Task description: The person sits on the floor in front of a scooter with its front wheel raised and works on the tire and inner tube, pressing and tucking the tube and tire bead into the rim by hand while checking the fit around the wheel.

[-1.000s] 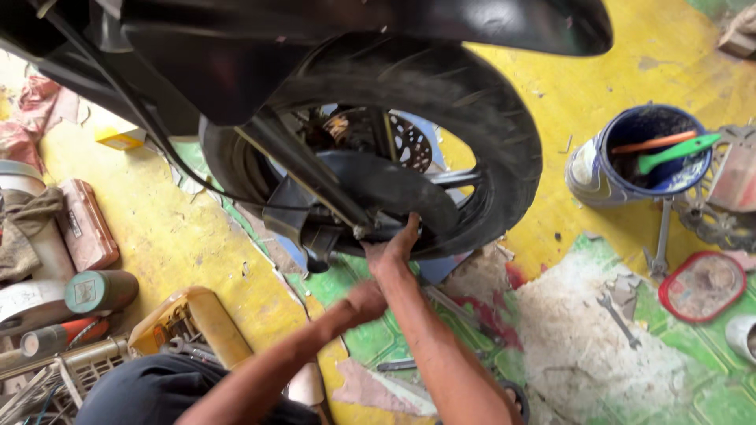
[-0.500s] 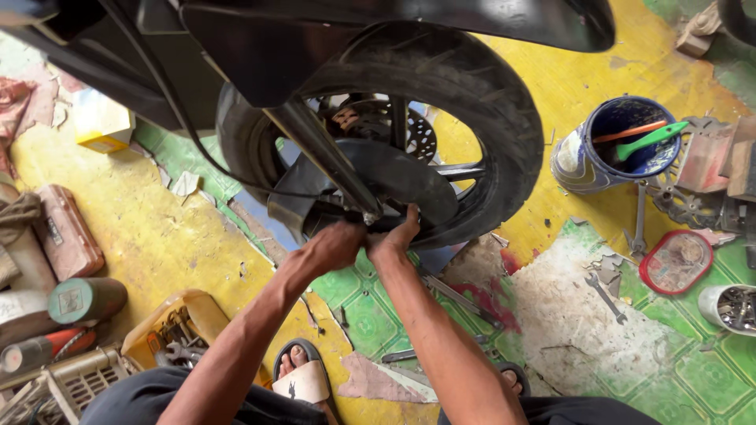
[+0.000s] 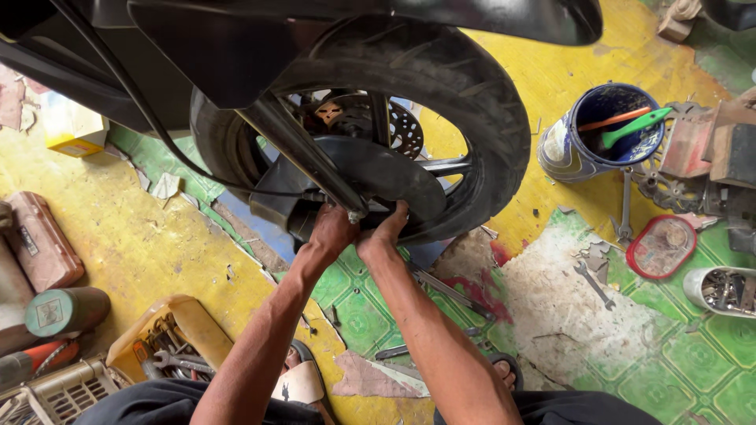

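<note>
Now both hands work at the lower end of the fork leg (image 3: 303, 149) of a motorcycle front wheel (image 3: 441, 86), close to the axle. The left hand (image 3: 331, 230) is closed around something small at the fork bottom, with fingers curled narrow; what it holds I cannot tell, because the hand covers it. The right hand (image 3: 383, 232) presses just beside it, thumb up against the dark round hub cover (image 3: 378, 177), and its fingers are also bent and hidden under the wheel. The brake disc (image 3: 405, 134) shows behind the spokes. To do this step well, I judge the two hands should stay close together, one steadying the part while the other turns or pushes, and the thin black cable (image 3: 157, 134) should stay free of the fingers. On the floor, a long wrench (image 3: 449, 290) lies near the right forearm, a smaller spanner (image 3: 592, 282) lies further right, and a blue bucket (image 3: 563, 145) with a green handled tool stands well apart. A yellow tray of wrenches (image 3: 169, 338) is near the left arm.
</note>
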Available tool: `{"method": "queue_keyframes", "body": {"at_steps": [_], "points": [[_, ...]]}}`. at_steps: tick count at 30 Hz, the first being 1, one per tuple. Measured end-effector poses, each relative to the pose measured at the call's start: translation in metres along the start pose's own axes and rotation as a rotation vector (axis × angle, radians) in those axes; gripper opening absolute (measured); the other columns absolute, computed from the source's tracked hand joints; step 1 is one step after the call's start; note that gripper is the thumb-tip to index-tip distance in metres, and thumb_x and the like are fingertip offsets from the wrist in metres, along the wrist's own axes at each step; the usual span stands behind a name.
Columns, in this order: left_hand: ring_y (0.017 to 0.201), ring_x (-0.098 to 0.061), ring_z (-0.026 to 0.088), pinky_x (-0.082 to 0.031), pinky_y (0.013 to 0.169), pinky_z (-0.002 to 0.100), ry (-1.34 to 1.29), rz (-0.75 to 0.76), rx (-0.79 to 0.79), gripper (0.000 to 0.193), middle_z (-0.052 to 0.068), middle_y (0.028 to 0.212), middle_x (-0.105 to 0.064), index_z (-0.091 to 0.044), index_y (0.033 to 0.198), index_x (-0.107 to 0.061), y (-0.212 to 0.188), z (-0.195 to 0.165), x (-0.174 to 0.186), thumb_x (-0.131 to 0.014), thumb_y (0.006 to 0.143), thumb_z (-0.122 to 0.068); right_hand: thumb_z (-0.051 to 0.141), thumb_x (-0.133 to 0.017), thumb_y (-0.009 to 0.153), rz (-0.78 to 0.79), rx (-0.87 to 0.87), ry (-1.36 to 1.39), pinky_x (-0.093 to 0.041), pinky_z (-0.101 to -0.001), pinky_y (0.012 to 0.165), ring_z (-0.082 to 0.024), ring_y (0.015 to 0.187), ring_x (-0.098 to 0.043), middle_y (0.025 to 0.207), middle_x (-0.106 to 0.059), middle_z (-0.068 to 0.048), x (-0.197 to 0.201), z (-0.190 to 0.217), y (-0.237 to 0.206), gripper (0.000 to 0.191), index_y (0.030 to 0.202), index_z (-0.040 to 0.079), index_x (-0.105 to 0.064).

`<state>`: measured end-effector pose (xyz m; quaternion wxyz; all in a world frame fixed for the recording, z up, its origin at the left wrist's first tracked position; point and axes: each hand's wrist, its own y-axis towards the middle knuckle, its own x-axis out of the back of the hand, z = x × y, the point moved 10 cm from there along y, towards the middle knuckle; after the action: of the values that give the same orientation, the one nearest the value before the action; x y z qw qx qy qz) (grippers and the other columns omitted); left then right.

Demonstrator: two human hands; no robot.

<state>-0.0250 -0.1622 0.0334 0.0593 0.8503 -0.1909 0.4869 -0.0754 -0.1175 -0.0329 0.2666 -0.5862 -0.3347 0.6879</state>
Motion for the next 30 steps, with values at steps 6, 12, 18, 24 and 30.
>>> {"method": "queue_keyframes", "body": {"at_steps": [6,12,18,24,30], "points": [[0.081,-0.074,0.038,-0.059,0.071,0.048,-0.073,0.150,0.273,0.022,0.027,0.085,-0.071,0.003,0.096,-0.073,-0.013,0.024,-0.013,-0.062,0.080,-0.008,0.065,-0.035,0.090,-0.071,-0.080,-0.104,-0.048,-0.0513,0.101,-0.027,0.118,-0.061,0.123,-0.067,-0.007,0.006,-0.004,-0.007,0.066,0.123,0.016,-0.065],[0.083,-0.073,0.042,-0.059,0.072,0.048,-0.063,0.070,0.237,0.022,0.030,0.085,-0.070,0.006,0.095,-0.072,-0.014,0.012,0.000,-0.066,0.080,-0.009,0.064,-0.038,0.091,-0.040,-0.057,-0.104,-0.050,-0.0485,0.099,-0.026,0.115,-0.063,0.124,-0.067,-0.007,0.003,-0.001,-0.009,0.064,0.122,0.015,-0.067],[0.092,-0.071,0.044,-0.059,0.082,0.049,-0.089,0.037,0.242,0.035,0.031,0.095,-0.071,0.004,0.112,-0.069,-0.012,0.005,0.006,-0.070,0.085,-0.019,0.065,-0.042,0.090,-0.092,-0.064,-0.085,-0.051,-0.0462,0.098,-0.026,0.115,-0.062,0.124,-0.067,-0.006,0.009,0.001,-0.008,0.064,0.125,0.017,-0.065],[0.113,-0.060,0.049,-0.051,0.097,0.050,-0.069,0.038,0.376,0.060,0.035,0.112,-0.065,0.001,0.133,-0.058,-0.013,0.018,-0.001,-0.075,0.085,-0.030,0.066,-0.045,0.088,-0.086,-0.051,-0.081,-0.049,-0.0466,0.102,-0.026,0.119,-0.061,0.128,-0.066,-0.006,0.008,0.003,-0.010,0.066,0.129,0.018,-0.065],[0.121,-0.055,0.050,-0.045,0.102,0.050,-0.087,0.019,0.305,0.060,0.025,0.114,-0.072,-0.006,0.138,-0.058,-0.008,0.010,0.004,-0.068,0.085,-0.033,0.067,-0.041,0.089,-0.062,-0.077,-0.093,-0.045,-0.0519,0.108,-0.029,0.125,-0.058,0.133,-0.063,-0.010,0.005,0.001,-0.012,0.071,0.133,0.015,-0.062]]}}
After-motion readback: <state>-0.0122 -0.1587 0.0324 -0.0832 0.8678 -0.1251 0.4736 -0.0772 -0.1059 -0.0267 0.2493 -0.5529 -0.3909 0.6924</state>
